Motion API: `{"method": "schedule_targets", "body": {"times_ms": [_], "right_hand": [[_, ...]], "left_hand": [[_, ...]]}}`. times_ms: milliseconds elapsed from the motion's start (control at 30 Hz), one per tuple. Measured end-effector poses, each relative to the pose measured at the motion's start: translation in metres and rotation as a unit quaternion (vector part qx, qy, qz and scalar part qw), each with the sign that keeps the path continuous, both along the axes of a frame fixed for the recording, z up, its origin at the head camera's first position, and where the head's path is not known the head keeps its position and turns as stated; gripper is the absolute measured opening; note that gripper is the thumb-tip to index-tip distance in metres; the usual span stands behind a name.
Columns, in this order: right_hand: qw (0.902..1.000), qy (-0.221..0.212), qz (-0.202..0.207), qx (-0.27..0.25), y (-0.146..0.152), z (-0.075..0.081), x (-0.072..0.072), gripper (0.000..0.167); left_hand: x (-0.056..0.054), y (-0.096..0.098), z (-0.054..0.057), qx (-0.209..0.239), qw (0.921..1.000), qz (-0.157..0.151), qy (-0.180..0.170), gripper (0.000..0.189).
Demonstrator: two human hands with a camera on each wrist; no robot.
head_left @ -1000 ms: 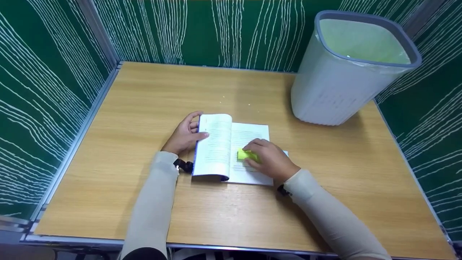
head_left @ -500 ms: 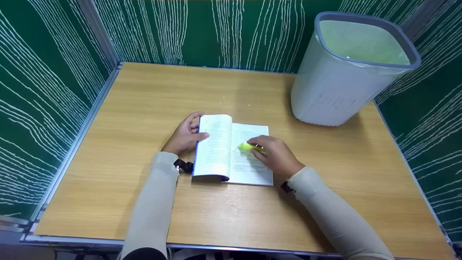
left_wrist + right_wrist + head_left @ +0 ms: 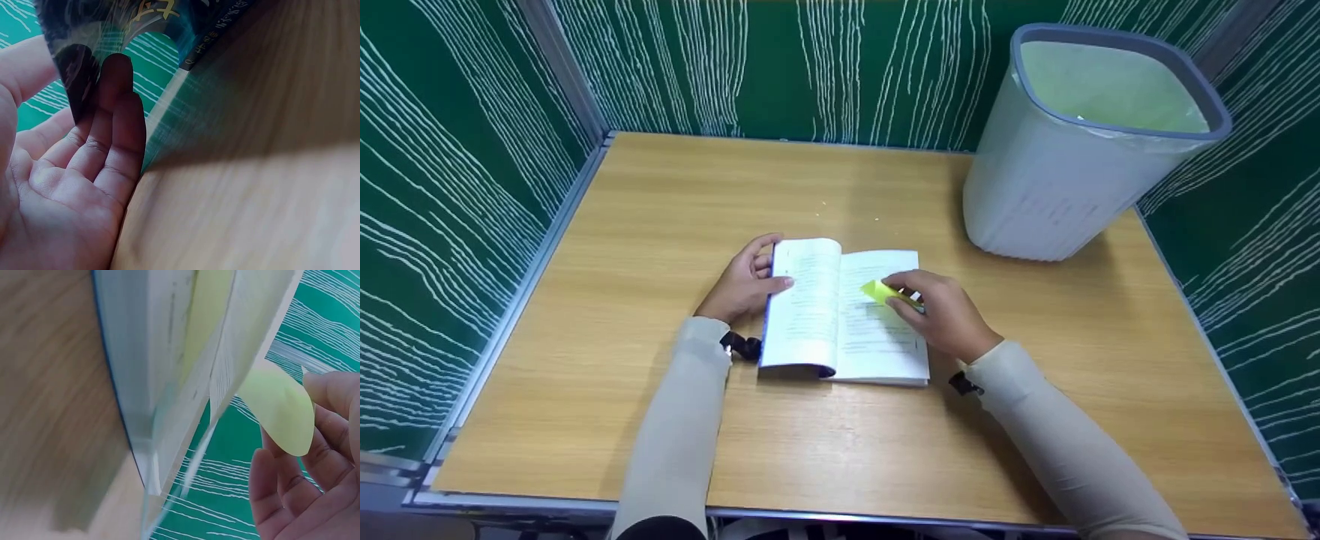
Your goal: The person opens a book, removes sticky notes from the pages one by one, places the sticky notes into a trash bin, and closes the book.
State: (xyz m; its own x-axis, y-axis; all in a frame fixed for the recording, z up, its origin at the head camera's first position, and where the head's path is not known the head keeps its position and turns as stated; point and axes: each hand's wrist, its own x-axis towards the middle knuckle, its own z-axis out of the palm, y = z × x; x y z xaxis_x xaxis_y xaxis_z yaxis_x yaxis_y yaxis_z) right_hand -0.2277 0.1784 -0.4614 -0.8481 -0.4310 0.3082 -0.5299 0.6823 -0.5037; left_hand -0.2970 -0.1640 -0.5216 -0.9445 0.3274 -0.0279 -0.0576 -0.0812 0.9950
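An open book [image 3: 877,345] lies on the table, its left-hand pages curling up and over. My left hand [image 3: 744,281] holds those pages and the cover at the outer edge, thumb on the page and fingers behind. In the left wrist view that hand [image 3: 79,163] is under the dark cover [image 3: 112,22]. Above the right-hand page, my right hand [image 3: 949,311] pinches a yellow sticky note [image 3: 877,291] between thumb and fingers. The right wrist view shows the note [image 3: 281,408] bent, one end near a raised page; whether it sticks there I cannot tell.
A tall white bin [image 3: 1057,180] with a grey rim and a liner stands at the table's back right. Small white specks lie on the wooden table [image 3: 697,187] behind the book. Green panels [image 3: 772,75] with white lines enclose the back and sides.
My right hand has moved up and to the right with the sticky note, which is now tilted off the page. The right-hand page has lifted slightly. The left hand stays put.
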Motion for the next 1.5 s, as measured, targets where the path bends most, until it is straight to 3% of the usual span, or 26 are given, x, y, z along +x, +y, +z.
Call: {"method": "schedule_targets", "body": {"times_ms": [267, 600, 767, 1000, 1233, 1500], "right_hand": [[0.9989, 0.024, 0.002, -0.040, 0.008, 0.009, -0.004, 0.025], [0.9978, 0.054, -0.016, -0.035, 0.021, 0.030, -0.009, 0.025], [0.9974, 0.063, -0.029, -0.019, 0.028, 0.047, -0.011, 0.028], [0.9929, 0.109, -0.047, 0.006, 0.041, 0.075, -0.020, 0.029], [0.9874, 0.140, -0.074, 0.005, 0.057, 0.108, -0.026, 0.030], [0.9683, 0.231, -0.095, 0.013, 0.072, 0.143, -0.038, 0.026]], "left_hand": [[0.000, -0.003, -0.003, 0.009, 1.0000, 0.000, 0.000, 0.083], [0.000, -0.003, -0.003, 0.022, 0.9997, -0.007, 0.003, 0.075], [0.000, -0.003, -0.004, 0.006, 0.9999, -0.006, 0.011, 0.071], [-0.001, -0.002, -0.003, -0.001, 0.9997, -0.007, 0.025, 0.065], [-0.002, -0.001, -0.004, -0.014, 0.9994, -0.005, 0.031, 0.061], [0.000, 0.000, 0.000, -0.021, 0.9994, -0.002, 0.028, 0.059]]}}
